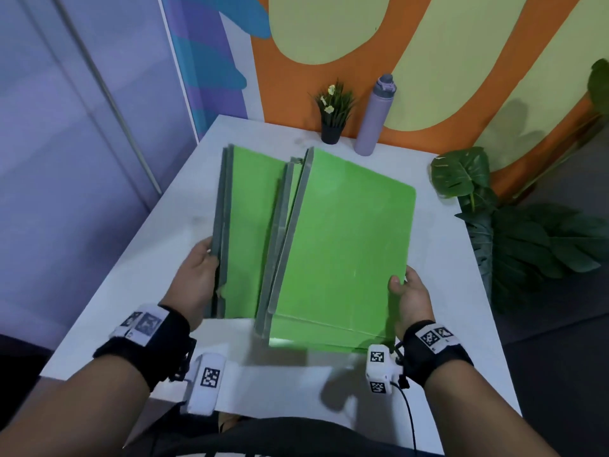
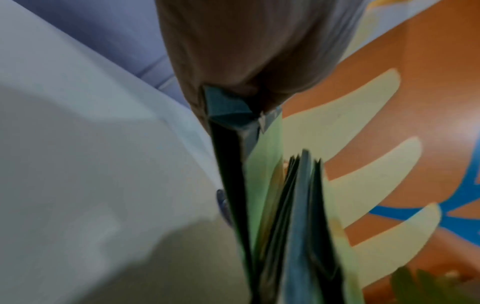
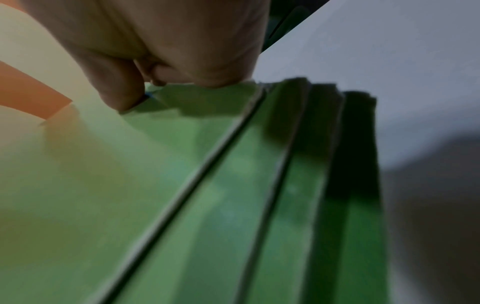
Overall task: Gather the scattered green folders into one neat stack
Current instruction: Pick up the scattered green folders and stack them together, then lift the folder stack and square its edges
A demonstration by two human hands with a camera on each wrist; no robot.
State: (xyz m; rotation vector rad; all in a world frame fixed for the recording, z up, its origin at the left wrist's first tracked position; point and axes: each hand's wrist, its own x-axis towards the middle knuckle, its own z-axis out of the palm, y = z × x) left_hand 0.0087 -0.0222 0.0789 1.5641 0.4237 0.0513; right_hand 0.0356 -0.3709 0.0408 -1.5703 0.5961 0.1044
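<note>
Several green folders with grey spines are held above the white table in two bunches. My left hand grips the left bunch by its spine edge, near the lower corner. My right hand pinches the right bunch at its lower right corner, thumb on the top cover. The right bunch overlaps the left one and its folders are fanned unevenly. In the left wrist view the palm closes over a grey spine corner. In the right wrist view the thumb presses on staggered green covers.
A small potted plant and a lilac bottle stand at the table's far edge against the orange and yellow wall. Large leafy plants sit on the floor to the right. A purple wall lies to the left.
</note>
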